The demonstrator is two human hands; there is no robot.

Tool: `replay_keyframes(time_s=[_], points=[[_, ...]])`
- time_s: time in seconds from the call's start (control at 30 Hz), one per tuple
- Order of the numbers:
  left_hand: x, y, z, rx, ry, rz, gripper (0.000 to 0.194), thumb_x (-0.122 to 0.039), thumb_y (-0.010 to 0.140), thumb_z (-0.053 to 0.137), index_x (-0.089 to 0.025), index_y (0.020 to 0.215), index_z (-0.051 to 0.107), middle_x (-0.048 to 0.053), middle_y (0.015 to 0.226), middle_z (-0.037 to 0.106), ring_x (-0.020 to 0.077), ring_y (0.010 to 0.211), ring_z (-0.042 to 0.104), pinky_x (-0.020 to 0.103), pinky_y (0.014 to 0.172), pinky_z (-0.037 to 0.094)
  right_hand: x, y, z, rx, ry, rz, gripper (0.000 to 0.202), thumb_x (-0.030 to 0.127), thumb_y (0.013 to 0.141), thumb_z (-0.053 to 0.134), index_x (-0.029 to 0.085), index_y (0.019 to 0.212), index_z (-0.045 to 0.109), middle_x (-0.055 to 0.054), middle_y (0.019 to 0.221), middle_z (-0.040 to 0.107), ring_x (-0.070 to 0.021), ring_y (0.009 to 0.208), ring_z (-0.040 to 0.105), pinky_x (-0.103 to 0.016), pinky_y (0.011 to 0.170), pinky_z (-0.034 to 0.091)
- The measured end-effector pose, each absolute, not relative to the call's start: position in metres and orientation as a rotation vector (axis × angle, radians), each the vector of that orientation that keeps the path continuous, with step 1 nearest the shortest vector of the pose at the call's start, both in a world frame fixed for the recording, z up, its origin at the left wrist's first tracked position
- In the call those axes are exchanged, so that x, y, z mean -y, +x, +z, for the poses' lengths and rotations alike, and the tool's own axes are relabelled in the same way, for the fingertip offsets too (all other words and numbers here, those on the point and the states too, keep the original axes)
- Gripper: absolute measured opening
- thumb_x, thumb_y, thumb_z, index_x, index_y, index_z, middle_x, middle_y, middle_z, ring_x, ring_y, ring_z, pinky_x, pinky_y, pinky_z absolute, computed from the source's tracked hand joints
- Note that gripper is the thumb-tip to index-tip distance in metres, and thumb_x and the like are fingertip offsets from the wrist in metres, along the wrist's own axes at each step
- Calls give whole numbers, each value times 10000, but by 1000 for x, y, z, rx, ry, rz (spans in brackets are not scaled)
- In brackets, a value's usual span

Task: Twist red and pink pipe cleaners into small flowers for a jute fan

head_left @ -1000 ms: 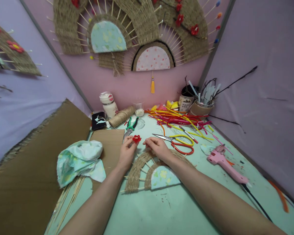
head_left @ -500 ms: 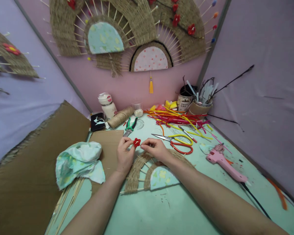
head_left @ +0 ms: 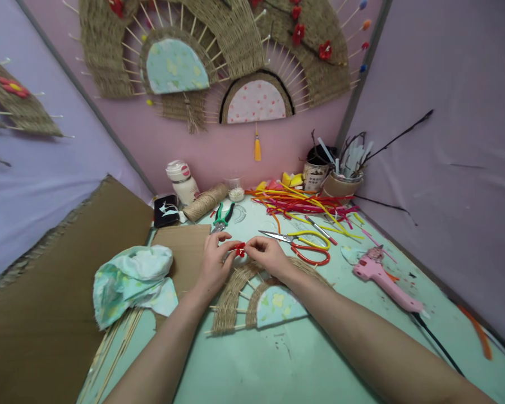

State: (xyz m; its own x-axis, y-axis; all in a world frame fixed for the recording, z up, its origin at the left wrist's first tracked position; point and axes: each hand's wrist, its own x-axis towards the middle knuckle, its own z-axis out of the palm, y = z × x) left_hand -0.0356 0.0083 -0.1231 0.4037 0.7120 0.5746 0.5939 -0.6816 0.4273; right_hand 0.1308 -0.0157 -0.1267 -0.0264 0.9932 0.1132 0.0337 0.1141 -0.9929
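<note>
A small red craft flower (head_left: 239, 251) with a pale centre is pinched between the thumb and a finger of my left hand (head_left: 214, 262). My right hand (head_left: 270, 256) is closed in a pinch at the flower's right edge, its fingertips touching it. Whether they also hold something tiny cannot be made out. Below both hands lies a woven twine fan (head_left: 229, 306) with a half-round green-and-yellow patterned cloth centre (head_left: 280, 306). My right forearm covers part of it. Scissors (head_left: 307, 241) with yellow and red handles lie just beyond my right hand.
A pink glue gun (head_left: 382, 283) with a black cord lies at right. Behind are fuzzy craft stems (head_left: 294, 199), pliers (head_left: 223, 216), a twine roll (head_left: 206, 202) and a white bottle (head_left: 182, 182). Crumpled cloth (head_left: 132, 283) and cardboard (head_left: 67, 269) are at left.
The flower has turned and shifted slightly right and down. My right fingertips have come from beside it to touch its edge. The view has shifted a little.
</note>
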Motion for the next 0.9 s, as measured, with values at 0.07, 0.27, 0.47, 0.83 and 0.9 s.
replay_keyframes(time_s=[0.07, 0.27, 0.47, 0.83, 0.9], points=[[-10, -38, -124, -1135, 2573, 1110, 249, -150, 825, 532, -235, 1026, 652, 67, 1057, 510, 199, 979, 443, 379, 868, 404, 16, 130, -127, 1333, -1144, 1105, 201, 342, 732, 600, 150, 678, 621, 12, 616, 569, -105, 581, 467, -226, 556, 365], [-13, -41, -130, -1052, 2609, 1161, 177, -141, 836, 517, -216, 852, 677, 55, 978, 571, 193, 957, 454, 350, 825, 416, 17, 131, -128, 1368, -1157, 1132, 215, 352, 734, 609, 145, 678, 626, 9, 615, 576, -105, 577, 467, -228, 553, 354], [-11, -41, -126, -1056, 2552, 1182, 181, -126, 835, 509, -194, 787, 670, 47, 881, 611, 182, 888, 477, 342, 800, 413, 17, 132, -125, 1369, -1157, 1190, 259, 386, 768, 568, 148, 677, 617, 24, 590, 545, -99, 557, 450, -221, 538, 342], [-10, -38, -128, -982, 2599, 1117, 211, -126, 852, 469, -186, 794, 663, 55, 840, 645, 188, 864, 473, 346, 781, 431, 14, 134, -130, 1394, -1103, 1232, 236, 377, 745, 589, 151, 682, 620, 6, 644, 587, -114, 605, 497, -228, 572, 392], [-10, -38, -128, -977, 2599, 1120, 211, -128, 852, 468, -188, 802, 665, 54, 835, 649, 187, 860, 476, 342, 780, 433, 14, 135, -130, 1397, -1096, 1244, 228, 369, 746, 588, 149, 697, 624, 0, 661, 601, -116, 616, 508, -228, 585, 406]])
